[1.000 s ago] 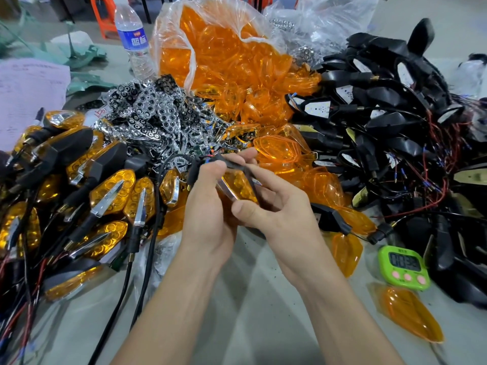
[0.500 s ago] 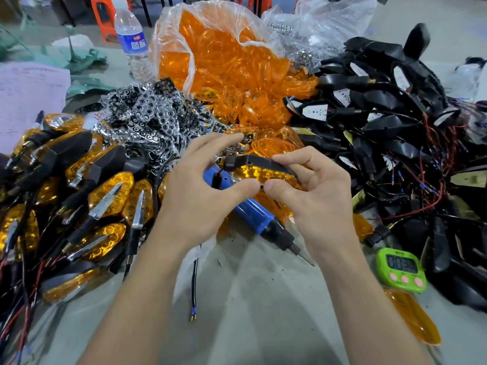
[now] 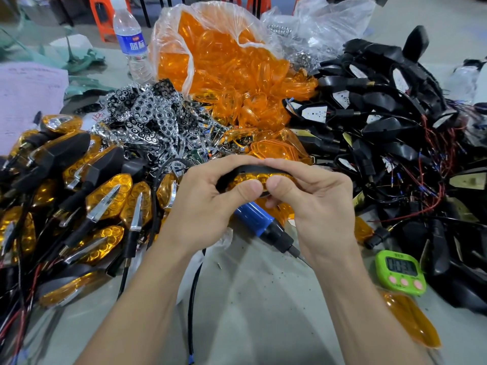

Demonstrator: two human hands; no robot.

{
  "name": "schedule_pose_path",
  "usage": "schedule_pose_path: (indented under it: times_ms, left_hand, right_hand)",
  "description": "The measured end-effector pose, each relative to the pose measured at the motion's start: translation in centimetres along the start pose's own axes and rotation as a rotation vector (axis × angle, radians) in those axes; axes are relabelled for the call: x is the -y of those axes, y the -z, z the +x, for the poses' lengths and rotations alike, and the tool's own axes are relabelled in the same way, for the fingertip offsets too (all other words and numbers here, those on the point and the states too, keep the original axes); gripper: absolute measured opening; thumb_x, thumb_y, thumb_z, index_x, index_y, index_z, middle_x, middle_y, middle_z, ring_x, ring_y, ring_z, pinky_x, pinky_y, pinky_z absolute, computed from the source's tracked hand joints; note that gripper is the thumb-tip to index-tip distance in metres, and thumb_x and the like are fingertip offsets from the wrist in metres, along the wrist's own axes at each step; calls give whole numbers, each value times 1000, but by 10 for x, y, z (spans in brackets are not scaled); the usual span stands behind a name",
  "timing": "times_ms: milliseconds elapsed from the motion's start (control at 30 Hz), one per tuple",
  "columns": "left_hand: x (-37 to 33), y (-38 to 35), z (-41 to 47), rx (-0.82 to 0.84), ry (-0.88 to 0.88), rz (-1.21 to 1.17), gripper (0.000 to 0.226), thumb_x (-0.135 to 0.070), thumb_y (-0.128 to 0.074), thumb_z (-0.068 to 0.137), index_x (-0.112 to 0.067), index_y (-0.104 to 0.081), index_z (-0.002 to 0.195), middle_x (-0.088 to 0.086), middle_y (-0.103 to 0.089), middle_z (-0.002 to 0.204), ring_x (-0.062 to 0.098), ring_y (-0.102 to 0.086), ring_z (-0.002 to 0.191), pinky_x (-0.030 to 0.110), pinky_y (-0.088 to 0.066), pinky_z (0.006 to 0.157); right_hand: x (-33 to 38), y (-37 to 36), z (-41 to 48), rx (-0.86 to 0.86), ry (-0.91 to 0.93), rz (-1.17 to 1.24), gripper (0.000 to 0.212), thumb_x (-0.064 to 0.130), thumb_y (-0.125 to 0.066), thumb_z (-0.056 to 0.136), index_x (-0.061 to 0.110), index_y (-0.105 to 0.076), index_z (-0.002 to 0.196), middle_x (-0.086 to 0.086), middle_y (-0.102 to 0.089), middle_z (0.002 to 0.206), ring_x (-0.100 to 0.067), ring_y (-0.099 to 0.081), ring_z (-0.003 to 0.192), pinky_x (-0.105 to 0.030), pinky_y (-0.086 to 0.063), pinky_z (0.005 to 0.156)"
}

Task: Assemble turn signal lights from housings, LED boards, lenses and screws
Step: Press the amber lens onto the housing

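**Position.** We hold the light (image 3: 254, 175) at centre frame, above the desk (image 3: 263, 306), with both hands.

**Grip.**
- The left hand (image 3: 208, 206) grasps the left end. Its fingers curl over the black housing (image 3: 253, 167) and its thumb presses the amber lens (image 3: 249, 178).
- The right hand (image 3: 319, 206) grasps the right end in the same way.
- The two thumbs almost meet on the lens face. Both grips are clenched on the part.

**Orientation.**
- The long axis runs left to right across the frame, roughly level.
- The lens faces toward us and downward. The housing back faces up and away.
- The hands cover both ends, so we cannot tell which end carries the stem.

**Handling (our judgement).**
- The light looks low in weight, with a stiff plastic shell.
- The lens is glossy, so it is probably slippery and prone to scratches or cracks.
- We take hold at the housing edges and ends, and press evenly along the lens rim rather than at its middle.
- A limp black lead (image 3: 193, 299) hangs below the left hand toward lower centre. We judge that it belongs to this light.
- The lead may snag on the blue driver (image 3: 254, 218), which lies on the desk beneath the hands.
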State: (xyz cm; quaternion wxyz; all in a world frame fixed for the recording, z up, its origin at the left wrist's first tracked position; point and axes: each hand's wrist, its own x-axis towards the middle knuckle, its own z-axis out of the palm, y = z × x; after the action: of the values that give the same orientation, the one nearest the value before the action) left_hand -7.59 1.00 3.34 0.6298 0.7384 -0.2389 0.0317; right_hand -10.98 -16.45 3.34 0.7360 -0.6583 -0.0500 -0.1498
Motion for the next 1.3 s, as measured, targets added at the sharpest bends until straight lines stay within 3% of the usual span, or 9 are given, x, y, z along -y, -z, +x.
schedule_pose_path:
  times_ms: [267,367,467,533,733,900,1067,1200,1300]
  left_hand:
    - [1,-21,0,-171,171,-361,42,-63,-75,84,-37,-76,118,-1,-77,117,22,-73,110,39,-59,96]
    - [1,-21,0,-110,141,-359,32,-36,-76,93,-39,-74,124,-5,-75,125,15,-70,119,26,-54,98]
    - [1,-18,-1,-69,97,-320,48,-7,-71,90,-31,-69,131,-10,-74,129,8,-66,124,18,-51,99]
    - [1,-20,-2,-87,84,-290,50,-10,-73,88,-38,-71,130,-12,-73,130,7,-65,126,18,-51,100]
    - [-2,-20,-5,-80,77,-217,42,-33,-76,89,-44,-71,129,-13,-72,132,10,-64,128,23,-50,105]
    - [-1,-20,-4,-156,73,-260,46,-26,-87,74,-41,-78,116,-7,-78,118,15,-72,116,29,-55,100]
    - [-4,-23,-4,-246,107,-325,45,-8,-85,68,-34,-82,105,-3,-81,104,13,-77,99,23,-58,87]
    - [-9,-33,-5,-339,114,-289,44,-7,-87,66,-20,-82,107,7,-81,101,24,-77,94,36,-60,87]
    - [-10,-35,-7,-405,73,-135,46,-16,-93,59,-42,-82,95,-12,-81,97,13,-78,94,29,-60,86]
  right_hand:
    - [-6,-6,12,12,-142,326,41,-4,-73,78,9,-75,117,-11,-79,101,-20,-74,88,-27,-58,75]
    - [-7,-2,12,7,-81,284,42,-4,-73,77,14,-79,115,-14,-78,109,-31,-73,103,-38,-57,90]
    - [-10,5,13,10,-35,201,45,-2,-74,74,25,-83,108,-12,-78,110,-48,-66,112,-49,-55,98]
    - [-12,6,13,20,-20,178,46,-2,-73,74,25,-82,109,-13,-78,112,-52,-62,115,-53,-54,102]
    - [-13,5,8,40,-21,208,44,-7,-70,78,20,-82,110,-10,-80,106,-28,-73,97,-32,-58,86]
    - [-13,6,6,64,-6,165,47,-10,-69,78,20,-81,111,-5,-81,103,-22,-77,95,-28,-58,84]
    - [-10,3,5,55,-66,173,44,-10,-67,81,20,-81,110,-4,-81,100,-17,-76,93,-26,-57,84]
    - [-10,-3,4,93,-282,370,41,13,-66,88,14,-73,128,-9,-73,127,-24,-67,123,-41,-54,104]
    - [-8,-3,2,219,-347,545,41,23,-64,92,10,-71,131,-16,-66,139,-32,-61,132,-46,-51,110]
